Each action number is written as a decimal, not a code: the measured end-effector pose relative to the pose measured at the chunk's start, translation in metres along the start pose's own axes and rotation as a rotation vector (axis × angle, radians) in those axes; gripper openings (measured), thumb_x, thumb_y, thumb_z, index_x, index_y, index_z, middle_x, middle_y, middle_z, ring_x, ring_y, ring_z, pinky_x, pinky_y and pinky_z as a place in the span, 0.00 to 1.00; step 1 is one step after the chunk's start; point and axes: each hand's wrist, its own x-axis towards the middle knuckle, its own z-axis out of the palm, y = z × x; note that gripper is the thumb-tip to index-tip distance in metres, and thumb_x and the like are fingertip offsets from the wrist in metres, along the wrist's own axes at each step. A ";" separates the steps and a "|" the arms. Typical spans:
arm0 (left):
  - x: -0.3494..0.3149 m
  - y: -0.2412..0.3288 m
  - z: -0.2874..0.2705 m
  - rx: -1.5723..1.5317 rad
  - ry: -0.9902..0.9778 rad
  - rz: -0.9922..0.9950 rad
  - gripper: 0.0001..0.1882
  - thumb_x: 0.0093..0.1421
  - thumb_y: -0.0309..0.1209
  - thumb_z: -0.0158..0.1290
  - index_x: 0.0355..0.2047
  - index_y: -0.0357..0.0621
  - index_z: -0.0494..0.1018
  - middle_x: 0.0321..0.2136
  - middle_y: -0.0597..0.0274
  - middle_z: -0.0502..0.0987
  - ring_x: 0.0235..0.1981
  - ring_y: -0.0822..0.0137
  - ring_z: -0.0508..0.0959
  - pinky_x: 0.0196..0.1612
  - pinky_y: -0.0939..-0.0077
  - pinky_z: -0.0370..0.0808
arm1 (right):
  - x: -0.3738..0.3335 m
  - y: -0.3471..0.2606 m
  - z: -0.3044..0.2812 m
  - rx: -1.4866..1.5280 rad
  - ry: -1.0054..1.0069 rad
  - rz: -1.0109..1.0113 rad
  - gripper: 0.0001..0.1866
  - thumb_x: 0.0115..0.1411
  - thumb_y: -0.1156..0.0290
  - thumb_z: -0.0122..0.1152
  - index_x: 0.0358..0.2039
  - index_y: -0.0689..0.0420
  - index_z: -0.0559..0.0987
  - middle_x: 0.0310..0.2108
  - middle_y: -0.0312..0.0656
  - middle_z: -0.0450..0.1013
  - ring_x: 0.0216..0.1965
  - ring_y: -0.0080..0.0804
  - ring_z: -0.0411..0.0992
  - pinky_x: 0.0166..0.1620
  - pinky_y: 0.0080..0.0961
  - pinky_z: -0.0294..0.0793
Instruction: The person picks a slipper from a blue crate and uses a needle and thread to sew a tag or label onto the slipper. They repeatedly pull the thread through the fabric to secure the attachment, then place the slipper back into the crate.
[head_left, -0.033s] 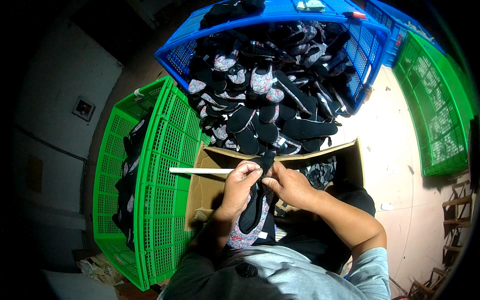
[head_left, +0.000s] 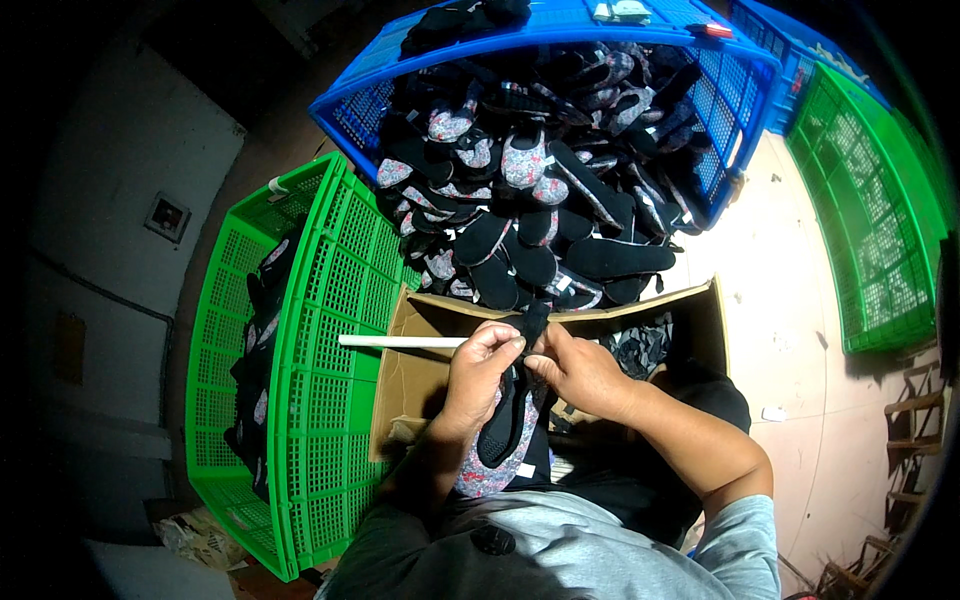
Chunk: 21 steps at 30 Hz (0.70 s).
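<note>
A flower-patterned fabric shoe [head_left: 483, 477] with a black lining hangs in front of my lap, its toe toward me. My left hand [head_left: 482, 368] is closed round its far end, the thumb pressing near a black fabric piece [head_left: 535, 322]. From that same fist a white rod [head_left: 400, 341] sticks out to the left; its other end is hidden in the fingers. My right hand [head_left: 580, 375] pinches the same end of the shoe from the right, thumb and fingers closed beside my left fingertips. The exact spot they grip is partly covered.
A cardboard box [head_left: 410, 385] with dark scraps stands just beyond my hands. Behind it, a tipped blue crate [head_left: 745, 150] spills a heap of similar shoes [head_left: 520, 160]. A green crate [head_left: 330, 400] holding shoes stands left; another green crate [head_left: 870, 220] is far right.
</note>
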 end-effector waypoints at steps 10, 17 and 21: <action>0.000 0.000 0.001 0.011 0.026 0.003 0.03 0.63 0.19 0.55 0.38 0.36 0.76 0.39 0.66 0.74 0.42 0.76 0.72 0.50 0.80 0.69 | 0.000 -0.004 -0.003 -0.022 -0.016 0.026 0.17 0.69 0.55 0.55 0.42 0.58 0.68 0.29 0.52 0.77 0.34 0.57 0.77 0.36 0.50 0.73; 0.000 0.001 0.001 -0.011 0.028 -0.013 0.03 0.65 0.19 0.54 0.38 0.34 0.76 0.39 0.66 0.72 0.41 0.76 0.74 0.50 0.81 0.71 | 0.000 0.000 0.000 -0.011 0.020 -0.012 0.17 0.69 0.56 0.56 0.42 0.58 0.68 0.29 0.51 0.77 0.34 0.57 0.77 0.35 0.50 0.73; 0.001 0.000 -0.001 -0.013 0.031 -0.014 0.03 0.65 0.19 0.54 0.38 0.34 0.76 0.40 0.66 0.72 0.41 0.75 0.74 0.49 0.81 0.71 | 0.001 0.000 0.000 -0.011 0.022 -0.008 0.16 0.69 0.57 0.56 0.42 0.58 0.68 0.29 0.52 0.77 0.33 0.57 0.77 0.35 0.50 0.73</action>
